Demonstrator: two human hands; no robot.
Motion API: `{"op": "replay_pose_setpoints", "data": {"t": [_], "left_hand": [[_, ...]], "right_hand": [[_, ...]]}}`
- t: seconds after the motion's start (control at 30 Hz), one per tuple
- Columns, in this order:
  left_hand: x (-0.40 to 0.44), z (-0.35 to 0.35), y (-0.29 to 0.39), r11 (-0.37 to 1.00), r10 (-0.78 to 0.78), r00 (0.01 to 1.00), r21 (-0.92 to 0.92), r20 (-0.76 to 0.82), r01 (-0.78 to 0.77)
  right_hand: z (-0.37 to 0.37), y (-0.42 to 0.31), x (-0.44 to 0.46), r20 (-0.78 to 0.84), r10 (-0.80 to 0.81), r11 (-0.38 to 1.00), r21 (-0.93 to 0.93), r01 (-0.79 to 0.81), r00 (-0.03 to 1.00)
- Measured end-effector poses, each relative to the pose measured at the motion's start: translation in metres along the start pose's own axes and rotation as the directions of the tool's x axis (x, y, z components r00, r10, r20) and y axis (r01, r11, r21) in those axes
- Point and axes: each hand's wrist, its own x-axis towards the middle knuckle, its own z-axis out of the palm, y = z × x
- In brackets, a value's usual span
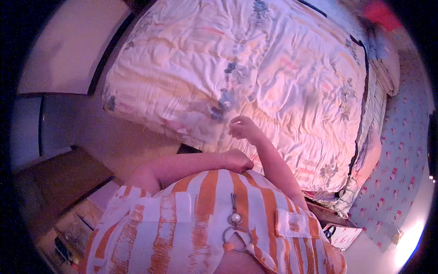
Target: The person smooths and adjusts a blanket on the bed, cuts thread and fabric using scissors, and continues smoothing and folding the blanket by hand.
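Cream floral quilt beyond my two bare hands

The rumpled quilt [292, 86] spreads out in front of me, printed with grey-blue flowers and edged with a dark border along its right side. My right hand [245, 129] is over its near part, half open, the fingers loosely bent and nothing visible in them; I can't tell whether they touch the cloth. My left hand [239, 161] is closed, knuckles up, close against the front of my orange-and-white striped shirt [207, 196]; whether it has a pinch of fabric, I can't tell. A round pendant [236, 218] hangs on my chest. Off to the right lies a blue surface [388, 182] with small red flowers, and a bright glow [413, 242] shows at the lower right.
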Motion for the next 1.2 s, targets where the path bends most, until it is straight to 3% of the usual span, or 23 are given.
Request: {"op": "replay_pose_setpoints", "data": {"t": [0.1,0.13,0.17,0.2,0.27,0.3,0.33,0.37,0.43,0.57,0.7,0.77,0.83,0.87,0.9,0.93,0.97,1.0,1.07,1.1,1.13,1.17,1.2], "left_hand": [[-0.003,0.014,-0.015,0.987,0.031,0.995,-0.157,-0.093,-0.045],[-0.005,0.02,-0.022,0.987,0.038,0.995,-0.15,-0.089,-0.051],[-0.008,0.027,-0.031,0.868,0.036,0.973,-0.475,-0.23,-0.144],[-0.014,0.032,-0.036,0.634,-0.015,0.936,-0.727,-0.352,-0.264],[-0.03,0.021,-0.056,0.809,0.054,0.75,-0.411,-0.659,-0.42],[-0.036,0.023,-0.062,0.2,-0.289,0.8,-0.85,-0.526,-0.487],[-0.04,0.018,-0.068,-0.534,-0.42,0.888,-0.741,-0.186,-0.408],[-0.039,0.011,-0.075,-0.534,-0.4,0.897,-0.749,-0.186,-0.393],[-0.037,-0.008,-0.081,-0.523,-0.528,0.849,-0.788,-0.002,-0.327],[-0.02,-0.016,-0.123,-0.509,-0.527,0.85,-0.805,0.012,-0.304],[-0.026,-0.019,-0.119,-0.457,-0.593,0.805,-0.83,0.016,-0.319],[-0.04,-0.029,-0.093,-0.099,-0.39,0.903,-0.966,-0.184,-0.239],[-0.044,-0.038,-0.033,0.471,-0.151,0.937,-0.856,-0.314,-0.211],[-0.049,-0.046,0.0,0.516,0.15,0.947,-0.795,-0.284,-0.32],[-0.054,-0.053,0.027,0.52,0.435,0.874,-0.733,-0.215,-0.439],[-0.058,-0.058,0.045,0.523,0.438,0.873,-0.73,-0.214,-0.441],[-0.061,-0.062,0.059,0.511,0.498,0.865,-0.783,-0.067,-0.355],[-0.06,-0.065,0.066,0.507,0.552,0.83,-0.822,0.077,-0.26],[-0.047,-0.054,0.045,0.629,0.441,0.885,-0.653,-0.148,-0.422],[-0.052,-0.051,0.03,0.572,0.196,0.963,-0.776,-0.184,-0.265],[-0.062,-0.047,0.01,0.459,-0.066,0.983,-0.88,-0.174,-0.125],[-0.071,-0.04,-0.015,0.567,-0.299,0.929,-0.824,-0.217,-0.01],[-0.087,-0.026,-0.04,0.596,-0.462,0.832,-0.802,-0.306,0.036]], "right_hand": [[0.007,0.005,0.002,-0.095,0.031,0.992,0.126,-0.019,0.995],[0.007,-0.001,-0.006,-0.07,-0.063,0.985,0.155,0.073,0.996],[0.006,-0.006,-0.014,-0.05,-0.155,0.969,0.187,0.162,0.987],[0.006,-0.01,-0.025,-0.065,-0.155,0.968,0.189,0.165,0.986],[0.004,-0.011,-0.056,-0.054,-0.164,0.983,0.079,0.168,0.985],[0.0,-0.008,-0.073,-0.071,-0.157,0.984,0.078,0.162,0.985],[-0.007,-0.007,-0.089,0.062,-0.112,0.991,0.078,0.108,0.992],[-0.006,-0.006,-0.102,0.191,-0.068,0.996,0.074,0.055,0.979],[0.01,-0.008,-0.131,0.215,-0.084,0.996,0.037,0.078,0.973],[0.037,-0.014,-0.175,0.316,-0.028,0.997,-0.055,0.047,0.949],[0.049,-0.018,-0.214,0.211,-0.146,0.989,0.009,0.148,0.967],[0.038,-0.001,-0.229,0.175,-0.161,0.982,0.123,0.14,0.971],[0.032,0.009,-0.239,-0.14,-0.033,0.996,0.08,0.045,0.99],[0.022,0.016,-0.233,-0.215,0.018,1.0,0.004,-0.017,0.976],[0.007,0.029,-0.225,-0.285,0.06,0.993,-0.076,-0.085,0.957],[-0.006,0.038,-0.216,-0.318,0.08,0.991,-0.079,-0.111,0.945],[-0.02,0.049,-0.206,-0.348,0.098,0.987,-0.082,-0.135,0.932],[-0.041,0.078,-0.186,-0.417,-0.039,0.947,-0.306,-0.1,0.908],[-0.073,0.105,-0.149,-0.487,-0.35,0.654,-0.738,-0.164,0.8],[-0.079,0.105,-0.127,-0.463,-0.513,0.401,-0.874,-0.275,0.722],[-0.087,0.105,-0.105,-0.478,-0.511,0.61,-0.787,-0.091,0.714],[-0.095,0.102,-0.083,-0.491,-0.504,0.767,-0.633,0.107,0.71],[-0.099,0.097,-0.067,-0.452,-0.554,0.719,-0.684,0.127,0.699]]}}
